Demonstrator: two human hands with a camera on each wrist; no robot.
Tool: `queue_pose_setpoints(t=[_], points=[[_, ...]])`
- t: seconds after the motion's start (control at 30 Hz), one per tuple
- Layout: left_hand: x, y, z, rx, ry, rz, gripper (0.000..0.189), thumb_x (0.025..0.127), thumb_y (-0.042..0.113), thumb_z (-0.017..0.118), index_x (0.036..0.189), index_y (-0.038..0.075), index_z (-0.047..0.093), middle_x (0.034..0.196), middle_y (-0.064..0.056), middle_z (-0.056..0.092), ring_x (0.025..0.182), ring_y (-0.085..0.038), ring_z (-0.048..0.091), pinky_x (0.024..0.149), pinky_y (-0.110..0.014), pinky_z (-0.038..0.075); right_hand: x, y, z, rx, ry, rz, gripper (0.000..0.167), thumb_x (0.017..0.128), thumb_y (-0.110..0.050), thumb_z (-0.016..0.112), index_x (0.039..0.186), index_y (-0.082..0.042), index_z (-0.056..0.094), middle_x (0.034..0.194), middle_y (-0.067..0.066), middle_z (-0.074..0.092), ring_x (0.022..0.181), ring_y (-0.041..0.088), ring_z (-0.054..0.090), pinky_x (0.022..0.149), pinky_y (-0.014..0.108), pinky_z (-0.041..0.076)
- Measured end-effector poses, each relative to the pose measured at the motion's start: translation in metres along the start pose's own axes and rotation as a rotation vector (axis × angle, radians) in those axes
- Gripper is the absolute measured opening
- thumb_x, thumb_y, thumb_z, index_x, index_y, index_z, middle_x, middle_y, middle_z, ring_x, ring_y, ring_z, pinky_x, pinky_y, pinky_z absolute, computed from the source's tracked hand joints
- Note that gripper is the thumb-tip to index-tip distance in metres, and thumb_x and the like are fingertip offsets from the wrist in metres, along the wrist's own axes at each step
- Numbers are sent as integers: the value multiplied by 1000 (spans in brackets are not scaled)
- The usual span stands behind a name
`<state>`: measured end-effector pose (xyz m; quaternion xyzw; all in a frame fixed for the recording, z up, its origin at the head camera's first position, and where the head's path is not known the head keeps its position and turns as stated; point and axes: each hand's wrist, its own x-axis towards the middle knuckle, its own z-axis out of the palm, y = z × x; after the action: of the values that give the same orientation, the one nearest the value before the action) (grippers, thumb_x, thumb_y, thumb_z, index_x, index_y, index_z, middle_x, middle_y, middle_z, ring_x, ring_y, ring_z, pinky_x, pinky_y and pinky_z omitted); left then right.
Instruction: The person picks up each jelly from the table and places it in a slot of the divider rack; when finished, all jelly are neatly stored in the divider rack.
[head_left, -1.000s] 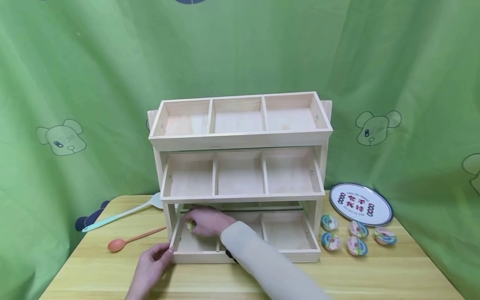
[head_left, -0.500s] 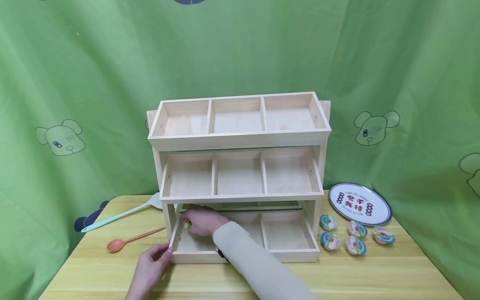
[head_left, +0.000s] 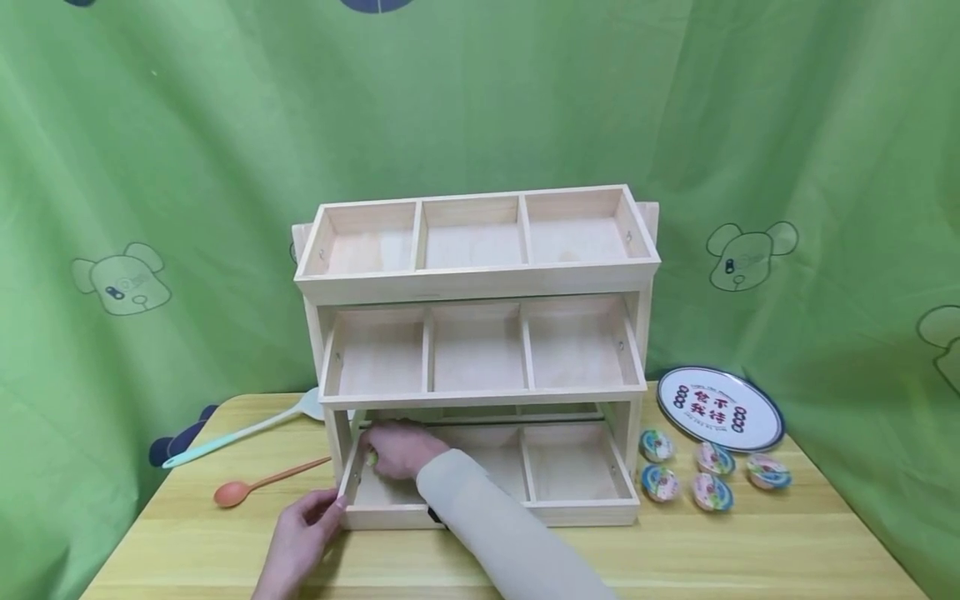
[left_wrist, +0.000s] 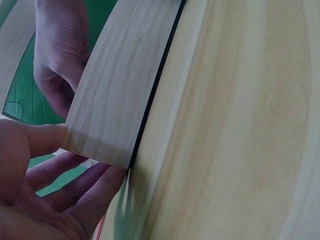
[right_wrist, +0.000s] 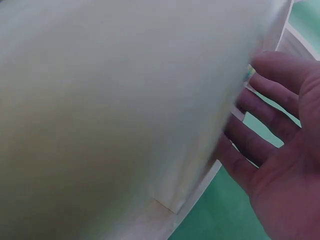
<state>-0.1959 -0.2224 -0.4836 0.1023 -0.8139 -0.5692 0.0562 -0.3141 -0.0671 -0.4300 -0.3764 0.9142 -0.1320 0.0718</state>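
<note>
A three-tier wooden rack (head_left: 480, 283) stands on the table, each tray divided into three compartments. My left hand (head_left: 302, 533) grips the front left corner of the bottom tray (head_left: 570, 514); in the left wrist view the thumb (left_wrist: 46, 138) lies on one face and the fingers wrap the end. Reaching into that tray's left compartment, my right hand (head_left: 405, 447) pinches a small jelly cup (head_left: 371, 457), mostly covered by the fingers. In the right wrist view only a colourful bit of the cup (right_wrist: 249, 73) shows between thumb and fingers.
Several jelly cups (head_left: 712, 492) sit right of the rack, in front of a white oval plate (head_left: 720, 410) with red characters. On the left lie an orange spoon (head_left: 234, 493) and a pale turquoise-handled utensil (head_left: 232, 435). A green curtain (head_left: 480, 100) hangs behind.
My right hand has shifted slightly left within the bottom left compartment, taking the jelly cup with it. The left hand keeps its grip on the tray corner.
</note>
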Motion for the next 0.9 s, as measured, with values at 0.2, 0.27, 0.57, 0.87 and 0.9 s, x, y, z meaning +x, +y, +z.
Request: queue_pose_setpoints(t=[0.2,0.27,0.57,0.87,0.9], points=[[1,1,0,-2,-7,-8,34,95,12,65,122,-9,61,105,-13,66,91,-20,60,73,-22,58,1,1,2,-16,9,-17,22,85,-12,74,105,-21,70,93,-10,64,76,4,55,67,15,50],[1,1,1,-7,-8,-16,34,95,11,65,123,-9,60,105,-13,65,91,-20,60,73,-22,58,0,1,1,3,5,-20,23,85,-13,74,106,-20,70,95,-9,64,77,4,55,68,14,51],[-1,3,-1,-37,-14,-30,37,95,10,65,124,-11,58,107,-16,65,94,-23,61,77,-24,60,-12,5,-14,118,-80,-40,34,88,-13,73,121,-17,66,98,-3,67,74,4,56,65,14,51],[0,1,-1,-46,-21,-33,36,95,9,65,123,-11,58,107,-16,64,93,-22,61,77,-24,60,-34,10,-31,78,-108,41,35,93,-21,67,126,-12,63,105,-4,66,87,9,60,80,23,55],[0,1,-1,-45,-20,-35,36,95,9,65,123,-11,58,106,-16,64,92,-22,61,76,-24,60,-37,11,-33,73,-106,41,36,93,-20,66,127,-11,62,110,-3,65,94,10,60,86,25,55]])
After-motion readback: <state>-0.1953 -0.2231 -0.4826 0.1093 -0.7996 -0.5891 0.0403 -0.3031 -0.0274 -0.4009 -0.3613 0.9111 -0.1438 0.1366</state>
